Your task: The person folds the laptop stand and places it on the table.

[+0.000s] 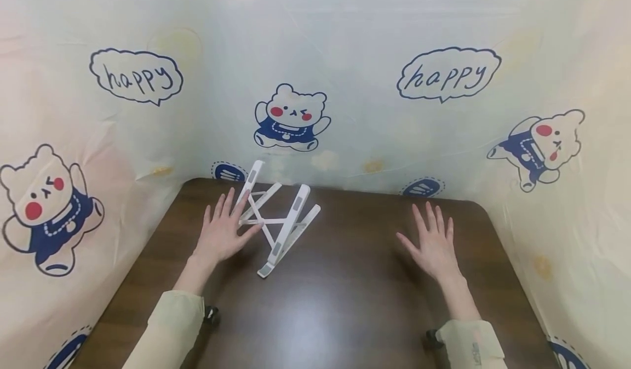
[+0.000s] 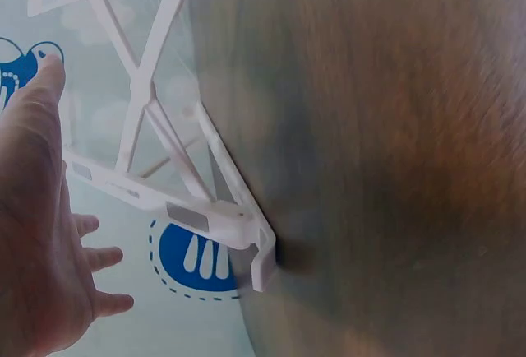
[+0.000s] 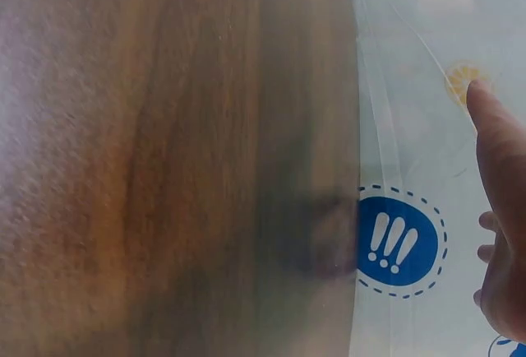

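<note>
One left hand [image 1: 222, 235], one right hand [image 1: 436, 246] — one white stand [image 1: 291, 221]

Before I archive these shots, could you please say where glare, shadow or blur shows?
Head view: pale glare on the near middle of the table; left wrist view: dark shadow by the foot of the white stand, wood grain soft; right wrist view: whitish sheen at left, blurry shadow beside the blue badge.
</note>
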`<action>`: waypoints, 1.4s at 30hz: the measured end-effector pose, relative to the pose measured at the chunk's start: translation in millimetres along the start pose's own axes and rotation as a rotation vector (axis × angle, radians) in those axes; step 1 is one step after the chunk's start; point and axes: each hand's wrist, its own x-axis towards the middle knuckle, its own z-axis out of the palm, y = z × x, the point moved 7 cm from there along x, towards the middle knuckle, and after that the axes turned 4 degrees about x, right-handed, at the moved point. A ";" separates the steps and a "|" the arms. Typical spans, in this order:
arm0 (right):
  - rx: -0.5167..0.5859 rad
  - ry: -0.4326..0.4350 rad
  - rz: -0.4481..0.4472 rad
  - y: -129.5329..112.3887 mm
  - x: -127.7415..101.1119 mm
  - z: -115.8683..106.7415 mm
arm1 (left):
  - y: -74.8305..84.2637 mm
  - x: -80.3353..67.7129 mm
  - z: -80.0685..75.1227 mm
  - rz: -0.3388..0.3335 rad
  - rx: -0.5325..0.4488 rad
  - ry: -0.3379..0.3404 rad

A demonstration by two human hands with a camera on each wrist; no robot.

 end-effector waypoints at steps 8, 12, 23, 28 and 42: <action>-0.006 -0.014 -0.001 7.3 0.4 3.4 | -2.1 0.9 5.3 0.008 -0.008 -0.038; -0.007 -0.015 -0.002 3.6 0.5 3.9 | -4.2 0.8 6.7 0.005 -0.011 -0.044; 0.056 -0.048 -0.085 -54.2 11.0 25.1 | -23.5 16.0 8.1 -0.015 0.000 -0.046; 0.061 -0.102 -0.120 -86.1 15.3 47.1 | -29.5 19.6 19.7 -0.027 -0.004 -0.075; -0.034 -0.161 -0.231 -140.3 20.0 88.2 | -45.5 4.9 33.0 -0.072 0.018 -0.087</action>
